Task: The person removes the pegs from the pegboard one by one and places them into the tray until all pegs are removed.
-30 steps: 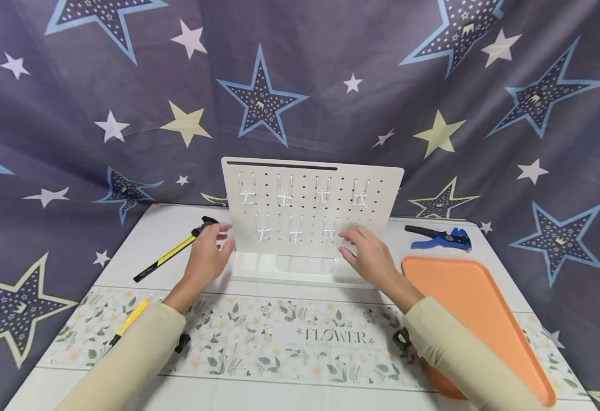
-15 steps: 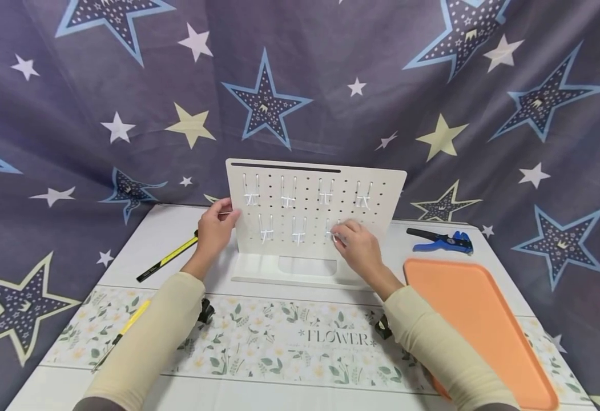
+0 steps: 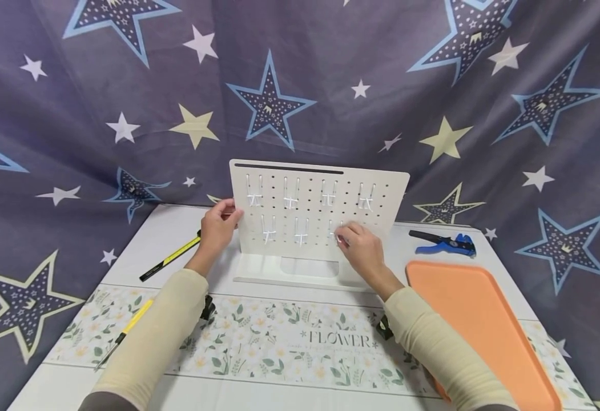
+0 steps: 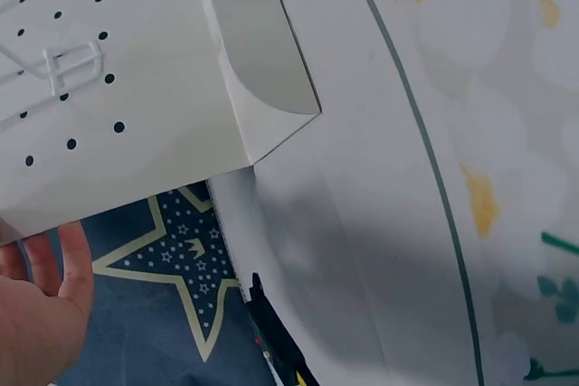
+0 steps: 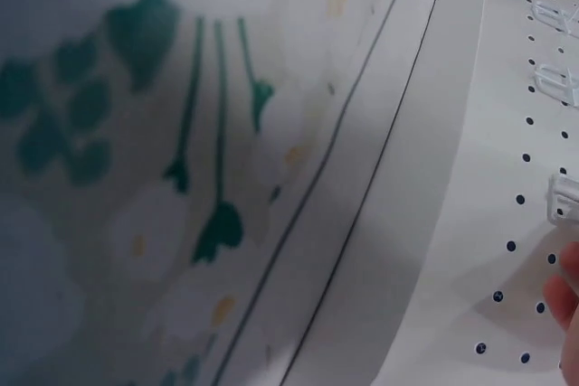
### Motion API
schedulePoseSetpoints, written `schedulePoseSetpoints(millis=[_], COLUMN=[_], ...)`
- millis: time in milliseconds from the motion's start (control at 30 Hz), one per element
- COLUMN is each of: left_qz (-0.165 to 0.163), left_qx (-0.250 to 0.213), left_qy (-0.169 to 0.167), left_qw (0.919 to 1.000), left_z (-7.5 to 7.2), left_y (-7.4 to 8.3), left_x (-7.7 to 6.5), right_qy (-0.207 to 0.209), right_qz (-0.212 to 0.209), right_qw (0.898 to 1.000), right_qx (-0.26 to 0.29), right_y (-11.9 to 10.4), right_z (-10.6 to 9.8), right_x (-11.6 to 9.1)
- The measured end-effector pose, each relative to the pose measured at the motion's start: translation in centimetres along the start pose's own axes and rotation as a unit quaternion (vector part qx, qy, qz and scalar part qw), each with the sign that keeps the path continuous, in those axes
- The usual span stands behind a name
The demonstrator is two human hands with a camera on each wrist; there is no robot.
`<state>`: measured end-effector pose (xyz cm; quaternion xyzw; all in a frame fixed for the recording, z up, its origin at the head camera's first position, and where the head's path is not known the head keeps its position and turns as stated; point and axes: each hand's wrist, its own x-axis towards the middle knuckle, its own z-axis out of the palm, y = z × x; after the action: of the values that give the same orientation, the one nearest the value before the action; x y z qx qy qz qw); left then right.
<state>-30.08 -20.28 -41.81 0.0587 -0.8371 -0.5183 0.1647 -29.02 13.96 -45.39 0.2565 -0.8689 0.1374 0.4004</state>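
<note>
A white pegboard (image 3: 310,252) stands upright on its base, with several white wire hooks in two rows. My left hand (image 3: 218,224) grips the board's left edge, thumb on the front and fingers at the back; in the left wrist view the fingers of the left hand (image 4: 41,305) show behind the edge. At the lower row's right end, my right hand (image 3: 362,248) pinches a wire hook (image 3: 331,229), partly covered by the fingers. In the right wrist view, fingertips (image 5: 563,300) appear right at that hook (image 5: 563,198), cut off by the frame edge.
Right of the board lie a blue-and-black wire stripper (image 3: 446,244) and an orange tray (image 3: 464,308). On the left are a black-and-yellow long tool (image 3: 171,256) and a yellow-handled tool (image 3: 136,318). A star-patterned curtain (image 3: 300,131) hangs behind the table.
My left hand has moved up onto the board's left edge and taken hold of it. The right hand has come in to the lower right hook and pinches it.
</note>
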Motion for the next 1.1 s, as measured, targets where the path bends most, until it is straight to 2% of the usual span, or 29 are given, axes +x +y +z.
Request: schedulePoseSetpoints(millis=[367,667,800,900,1000,1100], left_qz=[-0.003,-0.004,-0.01,-0.008,-0.006,-0.005], left_qx=[0.009,0.013,0.015,0.017,0.018,0.018], left_qy=[-0.006,-0.019,-0.025,-0.03,-0.035,-0.041], left_qw=[0.9999,0.9997,0.9995,0.9994,0.9992,0.999], left_z=[-0.1,0.0,-0.1,-0.2,-0.2,-0.3], left_y=[-0.1,0.0,0.2,0.3,0.2,0.1], left_x=[0.0,0.0,0.0,0.2,0.3,0.4], right_qy=[0.037,0.061,0.037,0.004,-0.049,-0.114], right_qz=[-0.041,-0.036,-0.016,0.008,0.045,0.089], right_qw=[0.998,0.997,0.998,0.998,0.996,0.988], right_qx=[0.007,0.042,0.055,0.058,0.06,0.054], right_y=[-0.1,0.3,1.1,2.1,3.4,5.0], right_z=[-0.2,-2.2,-4.1,-5.5,-7.0,-8.3], right_x=[0.1,-0.5,-1.2,-2.0,-3.0,-4.0])
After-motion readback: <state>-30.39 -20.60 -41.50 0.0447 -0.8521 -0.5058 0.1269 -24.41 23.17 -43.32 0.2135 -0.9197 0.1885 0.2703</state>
